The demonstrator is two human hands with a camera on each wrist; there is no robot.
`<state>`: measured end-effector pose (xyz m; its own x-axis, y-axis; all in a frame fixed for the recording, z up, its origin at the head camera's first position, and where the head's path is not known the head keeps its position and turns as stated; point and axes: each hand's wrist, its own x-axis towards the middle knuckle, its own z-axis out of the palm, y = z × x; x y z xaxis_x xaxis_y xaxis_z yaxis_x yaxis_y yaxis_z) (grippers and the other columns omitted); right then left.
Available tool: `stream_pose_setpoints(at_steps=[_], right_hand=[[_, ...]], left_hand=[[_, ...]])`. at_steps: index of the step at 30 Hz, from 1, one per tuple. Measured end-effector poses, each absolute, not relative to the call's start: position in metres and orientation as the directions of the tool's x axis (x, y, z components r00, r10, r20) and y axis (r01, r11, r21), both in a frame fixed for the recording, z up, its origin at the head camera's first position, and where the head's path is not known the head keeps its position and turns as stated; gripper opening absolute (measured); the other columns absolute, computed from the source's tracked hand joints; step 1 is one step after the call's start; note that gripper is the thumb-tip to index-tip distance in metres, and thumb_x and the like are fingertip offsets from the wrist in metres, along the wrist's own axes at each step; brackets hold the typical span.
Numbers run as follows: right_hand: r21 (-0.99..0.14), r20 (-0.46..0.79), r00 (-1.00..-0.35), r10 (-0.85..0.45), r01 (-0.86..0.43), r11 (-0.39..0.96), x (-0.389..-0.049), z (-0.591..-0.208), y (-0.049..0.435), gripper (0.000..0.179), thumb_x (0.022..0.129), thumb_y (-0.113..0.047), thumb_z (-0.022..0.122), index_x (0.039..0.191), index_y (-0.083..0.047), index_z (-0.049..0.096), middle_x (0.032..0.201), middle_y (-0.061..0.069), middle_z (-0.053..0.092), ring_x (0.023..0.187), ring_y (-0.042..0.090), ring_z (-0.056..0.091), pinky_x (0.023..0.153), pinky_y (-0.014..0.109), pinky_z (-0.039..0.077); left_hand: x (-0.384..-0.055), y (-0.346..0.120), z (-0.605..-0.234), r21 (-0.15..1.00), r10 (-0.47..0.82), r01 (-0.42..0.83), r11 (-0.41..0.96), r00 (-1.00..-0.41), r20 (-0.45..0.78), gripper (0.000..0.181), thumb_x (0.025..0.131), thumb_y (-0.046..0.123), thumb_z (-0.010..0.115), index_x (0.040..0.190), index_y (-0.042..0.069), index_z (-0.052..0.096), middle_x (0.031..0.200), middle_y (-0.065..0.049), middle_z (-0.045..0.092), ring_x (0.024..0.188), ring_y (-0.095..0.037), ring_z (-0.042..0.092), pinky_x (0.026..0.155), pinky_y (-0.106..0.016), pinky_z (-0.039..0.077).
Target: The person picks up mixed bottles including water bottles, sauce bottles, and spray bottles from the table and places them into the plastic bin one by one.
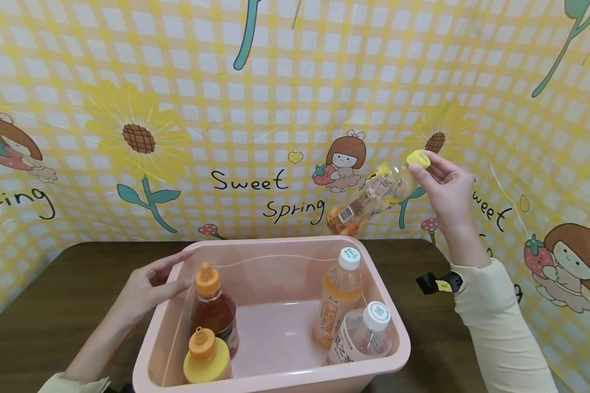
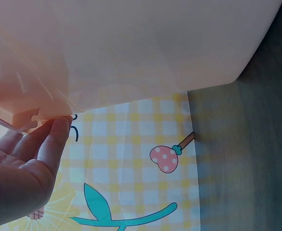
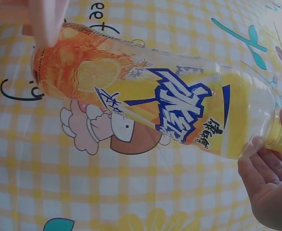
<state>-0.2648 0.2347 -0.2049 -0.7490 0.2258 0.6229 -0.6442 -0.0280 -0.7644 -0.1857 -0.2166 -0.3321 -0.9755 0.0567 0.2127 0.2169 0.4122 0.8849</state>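
Note:
My right hand pinches a clear plastic drink bottle by its yellow cap and neck. Tilted, its base points down and left, just above the back right corner of a pink plastic bin. The right wrist view shows the bottle's yellow label with blue lettering and an orange lower part. On the left, my left hand grips the bin's rim, thumb over the edge and fingers beneath the lip outside.
Inside the bin, a brown sauce bottle and a yellow squeeze bottle stand at the left. An orange drink bottle and a clear white-capped bottle are at the right. The bin sits on a dark wooden table before a checked cloth.

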Motion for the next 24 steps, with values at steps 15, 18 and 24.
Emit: stream_pose_setpoints(at_steps=[15,18,24], right_hand=[[-0.7,0.64,-0.731,0.235,-0.682,-0.215,-0.255,-0.196,0.231,0.023,0.076,0.005,0.068,0.099,0.002,0.067,0.088,0.008,0.069,0.08,0.014,0.066,0.072,0.019,0.05],[-0.69,0.643,-0.733,0.222,-0.68,-0.247,-0.251,-0.195,0.229,0.023,0.076,0.007,0.067,0.099,0.002,0.067,0.088,0.009,0.069,0.079,0.014,0.066,0.071,0.02,0.05],[-0.675,0.659,-0.729,0.186,-0.682,-0.281,-0.243,-0.193,0.224,0.023,0.078,0.008,0.064,0.101,0.004,0.065,0.088,0.011,0.068,0.081,0.017,0.066,0.072,0.022,0.051]], left_hand=[[-0.184,-0.216,-0.333,0.889,0.069,0.225,0.399,-0.974,0.215,0.053,0.083,0.019,0.067,0.131,0.005,0.048,0.11,0.021,0.055,0.092,0.002,0.051,0.072,-0.018,0.045],[-0.184,-0.216,-0.332,0.886,0.07,0.224,0.405,-0.974,0.214,0.054,0.083,0.02,0.067,0.131,0.004,0.048,0.111,0.02,0.055,0.094,0.003,0.052,0.073,-0.018,0.046],[-0.183,-0.216,-0.332,0.892,0.075,0.229,0.39,-0.973,0.217,0.053,0.083,0.019,0.067,0.131,0.004,0.048,0.11,0.023,0.055,0.093,0.003,0.052,0.073,-0.018,0.046]])
